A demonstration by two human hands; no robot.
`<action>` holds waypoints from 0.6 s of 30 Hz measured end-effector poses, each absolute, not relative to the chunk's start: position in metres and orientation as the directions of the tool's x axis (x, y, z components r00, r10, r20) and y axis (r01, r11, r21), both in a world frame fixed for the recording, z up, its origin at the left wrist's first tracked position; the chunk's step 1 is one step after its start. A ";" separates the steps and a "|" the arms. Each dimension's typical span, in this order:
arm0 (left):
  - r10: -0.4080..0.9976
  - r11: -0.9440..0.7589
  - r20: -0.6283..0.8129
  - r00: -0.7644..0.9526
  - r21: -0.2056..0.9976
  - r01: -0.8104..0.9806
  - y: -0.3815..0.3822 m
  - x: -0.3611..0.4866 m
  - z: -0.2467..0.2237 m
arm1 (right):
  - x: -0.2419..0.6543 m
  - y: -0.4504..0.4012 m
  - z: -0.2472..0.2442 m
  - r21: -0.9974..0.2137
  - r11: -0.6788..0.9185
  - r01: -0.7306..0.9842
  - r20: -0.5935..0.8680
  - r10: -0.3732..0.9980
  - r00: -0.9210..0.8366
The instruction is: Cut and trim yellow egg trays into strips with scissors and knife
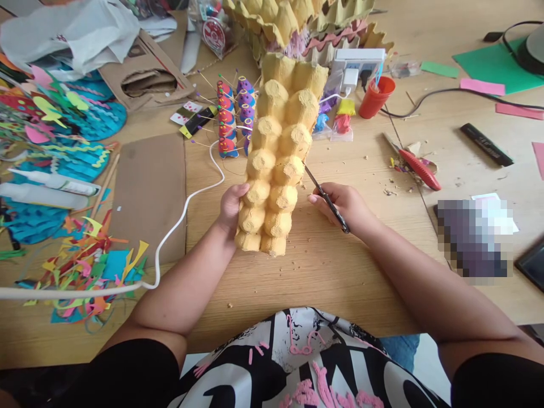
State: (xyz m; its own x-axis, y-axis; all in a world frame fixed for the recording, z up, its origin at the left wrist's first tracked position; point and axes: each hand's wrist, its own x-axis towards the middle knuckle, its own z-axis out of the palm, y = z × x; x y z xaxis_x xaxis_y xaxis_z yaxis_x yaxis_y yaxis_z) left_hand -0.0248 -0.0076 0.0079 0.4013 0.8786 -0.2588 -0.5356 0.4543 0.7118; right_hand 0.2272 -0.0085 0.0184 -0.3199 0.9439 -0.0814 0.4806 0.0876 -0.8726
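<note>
1. I have the yellow egg carton (pixel 274 164) in the middle of my view, lengthwise, bumps facing me, its far end reaching towards the stack of egg trays (pixel 289 22). I cannot tell whether its near end rests on the counter (pixel 323 283).

2. The left hand (pixel 232 207) has its grip pinching the carton's left edge, thumb over the front. I judge this low, one-sided hold steadies it while leaving the right edge free.

3. The right hand (pixel 348 207) has its grip closed round a dark-handled blade (pixel 325 198), which slants up to the carton's right edge. Whether it is a knife or scissors, I cannot tell; nor whether the tip touches or stops just beside. That slant probably keeps the fingers clear of the point.

4. Left of the carton lie a flat cardboard sheet (pixel 148 198), glue bottles (pixel 55 181) and paper scraps (pixel 89 266), apparently pushed aside for elbow room. A white cord (pixel 182 221) curves between sheet and carton.

5. Just beyond its left edge stand decorated carton strips (pixel 227 122) stuck with pins, seemingly out of the blade's way.

6. Right of the carton I see bagged clay (pixel 343 123), a red cup (pixel 377 97), a red-handled cutter (pixel 420 169) and a black marker (pixel 487 144), likely parked within the right hand's reach.
</note>
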 end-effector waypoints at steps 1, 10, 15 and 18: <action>0.879 0.454 -0.254 0.404 0.707 -0.542 -0.008 -0.025 0.008 | 0.227 -0.008 0.018 -0.872 0.090 0.481 -0.078 0.944 -0.320; 0.872 0.472 -0.253 0.420 0.665 -0.579 -0.007 -0.023 0.010 | 0.227 -0.007 0.014 -0.852 0.133 0.507 -0.042 0.947 -0.319; 0.887 0.455 -0.290 0.358 0.675 -0.581 -0.007 -0.023 0.012 | 0.227 -0.007 0.014 -0.826 0.147 0.544 -0.038 0.948 -0.315; 0.890 0.452 -0.296 0.346 0.664 -0.596 -0.006 -0.023 0.012 | 0.225 -0.008 0.014 -0.803 0.159 0.575 -0.027 0.953 -0.301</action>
